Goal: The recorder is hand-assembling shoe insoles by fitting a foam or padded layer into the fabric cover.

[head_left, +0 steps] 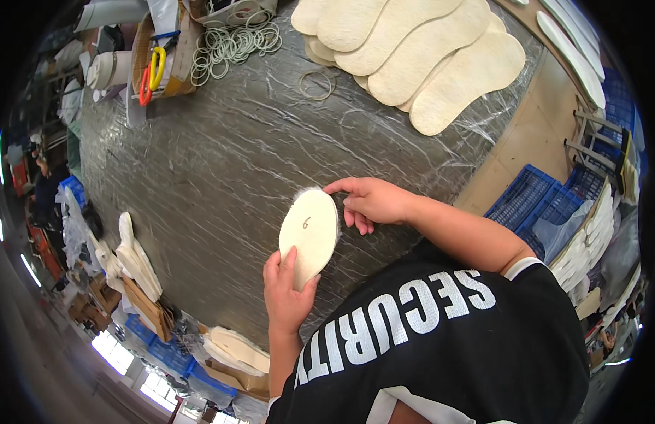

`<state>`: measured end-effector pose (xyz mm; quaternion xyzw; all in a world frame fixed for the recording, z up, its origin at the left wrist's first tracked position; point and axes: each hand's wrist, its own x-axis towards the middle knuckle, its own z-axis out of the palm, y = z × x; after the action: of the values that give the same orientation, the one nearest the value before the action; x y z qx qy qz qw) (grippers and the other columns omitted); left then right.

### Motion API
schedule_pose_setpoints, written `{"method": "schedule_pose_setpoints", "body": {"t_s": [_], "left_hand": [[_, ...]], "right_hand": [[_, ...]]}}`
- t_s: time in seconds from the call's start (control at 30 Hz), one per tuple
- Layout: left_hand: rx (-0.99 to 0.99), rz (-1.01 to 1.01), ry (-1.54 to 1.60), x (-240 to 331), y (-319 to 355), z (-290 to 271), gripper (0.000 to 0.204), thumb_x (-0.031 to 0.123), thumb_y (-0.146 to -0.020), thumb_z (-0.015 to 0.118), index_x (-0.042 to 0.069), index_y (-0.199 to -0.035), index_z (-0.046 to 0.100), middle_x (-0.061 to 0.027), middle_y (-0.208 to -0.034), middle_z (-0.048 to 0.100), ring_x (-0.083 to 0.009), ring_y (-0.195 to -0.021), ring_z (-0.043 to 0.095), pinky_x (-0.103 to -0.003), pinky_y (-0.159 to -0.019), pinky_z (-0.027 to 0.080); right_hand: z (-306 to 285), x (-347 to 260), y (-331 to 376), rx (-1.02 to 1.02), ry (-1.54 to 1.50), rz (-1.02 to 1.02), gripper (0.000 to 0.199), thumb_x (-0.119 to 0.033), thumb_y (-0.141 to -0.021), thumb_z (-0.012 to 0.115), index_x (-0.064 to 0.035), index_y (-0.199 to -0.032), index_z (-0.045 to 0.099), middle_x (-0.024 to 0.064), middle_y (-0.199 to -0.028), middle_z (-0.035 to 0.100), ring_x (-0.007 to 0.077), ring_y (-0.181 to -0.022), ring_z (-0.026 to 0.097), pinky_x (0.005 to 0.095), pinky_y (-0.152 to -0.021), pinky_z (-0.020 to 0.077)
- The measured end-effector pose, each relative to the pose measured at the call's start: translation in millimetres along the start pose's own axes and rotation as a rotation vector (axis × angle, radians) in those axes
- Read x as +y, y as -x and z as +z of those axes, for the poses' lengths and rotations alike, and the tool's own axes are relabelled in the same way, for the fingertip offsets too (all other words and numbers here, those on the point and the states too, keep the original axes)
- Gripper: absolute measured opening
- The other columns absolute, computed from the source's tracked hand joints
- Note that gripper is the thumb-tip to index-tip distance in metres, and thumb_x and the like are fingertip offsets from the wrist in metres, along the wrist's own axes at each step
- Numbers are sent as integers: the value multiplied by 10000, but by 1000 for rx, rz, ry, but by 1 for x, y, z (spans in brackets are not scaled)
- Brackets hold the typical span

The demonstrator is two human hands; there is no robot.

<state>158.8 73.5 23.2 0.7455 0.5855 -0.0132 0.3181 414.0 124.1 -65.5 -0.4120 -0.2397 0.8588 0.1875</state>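
A cream insole [310, 230] with a small dark mark and a fuzzy fringe along its edge is held above the dark table. My left hand [288, 290] grips its near end, thumb at the right edge and fingers over the face. At the far end, the index finger of my right hand [373, 203] reaches out to the insole's upper right edge. The other fingers of that hand are loosely bent and apart, with nothing seen in them. Whether more layers lie under the top insole is hard to tell.
Cream insoles [426, 63] lie overlapping at the table's far right. Pale rubber bands [232, 48] are heaped at the far left, and a single band [317, 85] lies apart. Scissors with yellow handles [156, 68] stand in a carton [180, 86]. Blue crates [529, 194] sit beyond the right edge.
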Motion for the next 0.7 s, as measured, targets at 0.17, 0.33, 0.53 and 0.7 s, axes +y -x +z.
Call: {"method": "schedule_pose_setpoints", "body": {"t_s": [0.17, 0.33, 0.53, 0.7], "left_hand": [[-1, -5, 10, -1, -1, 1, 642, 146, -651, 793, 36, -1236, 553, -193, -1213, 485, -375, -1089, 502, -430, -913, 437], [-4, -12, 9, -1, -1, 3, 657, 142, -635, 808, 33, -1231, 554, -187, -1206, 493, -372, -1086, 505, -428, -910, 439], [-18, -31, -14, 1, -4, 6, 686, 149, -618, 823, 39, -1237, 549, -187, -1206, 495, -368, -1090, 507, -424, -910, 440], [-15, -30, -39, 0, -4, 9, 700, 149, -604, 835, 47, -1237, 551, -185, -1203, 499, -370, -1087, 511, -426, -909, 441]], "right_hand": [[0, 2, -1, -3, -14, -1, 506, -5, -894, 350, -40, -1398, 368, 75, -773, 588, 127, -565, 577, 258, -499, 478], [-1, 3, -2, -16, -7, -12, 518, 4, -887, 348, -39, -1403, 365, 76, -779, 588, 132, -572, 582, 262, -506, 486], [-3, 5, -3, -22, -31, -28, 524, 8, -887, 344, -38, -1407, 369, 85, -787, 588, 139, -576, 587, 268, -517, 491], [-3, 7, -4, -29, -37, -35, 523, 9, -890, 341, -33, -1411, 372, 91, -795, 587, 140, -577, 588, 268, -519, 490]]}}
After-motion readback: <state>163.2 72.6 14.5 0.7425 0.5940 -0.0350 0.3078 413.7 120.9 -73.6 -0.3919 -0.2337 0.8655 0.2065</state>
